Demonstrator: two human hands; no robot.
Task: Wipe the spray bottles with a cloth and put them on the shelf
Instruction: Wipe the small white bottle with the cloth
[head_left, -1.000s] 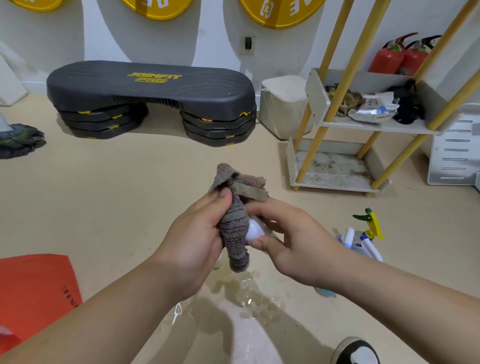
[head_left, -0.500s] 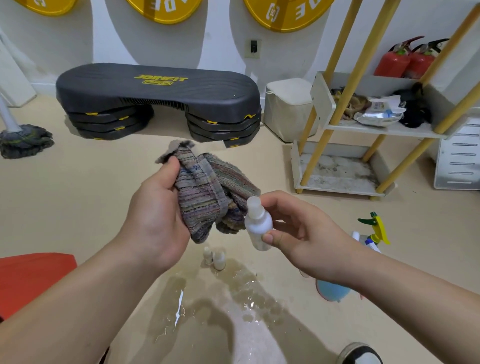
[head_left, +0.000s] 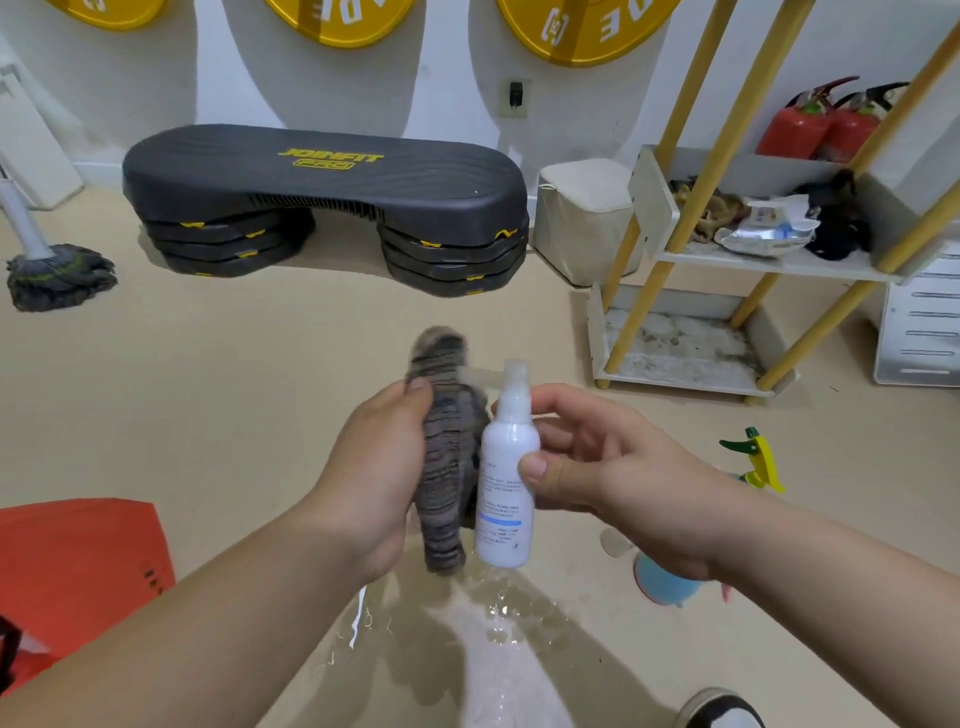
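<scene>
While your left hand (head_left: 374, 473) grips the cloth (head_left: 447, 467) and your right hand (head_left: 623, 467) pinches a bottle (head_left: 503, 457), the shelf (head_left: 779, 262) (upper right) has none yet.

Beige floor (head_left: 208, 405): puddle (head_left: 498, 623) below fingers (head_left: 566, 404); step platform (head_left: 322, 176) beyond them; mop (head_left: 57, 275) far left; red bag (head_left: 78, 561) lower left; yellow-green sprayer (head_left: 758, 460) right of fingers; shelf (head_left: 685, 358) beyond, right.

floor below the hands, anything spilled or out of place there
Yes. A puddle of clear liquid glistens on the floor right below the white spray bottle and cloth. The shelf's bottom tray also looks grimy and stained.
</scene>
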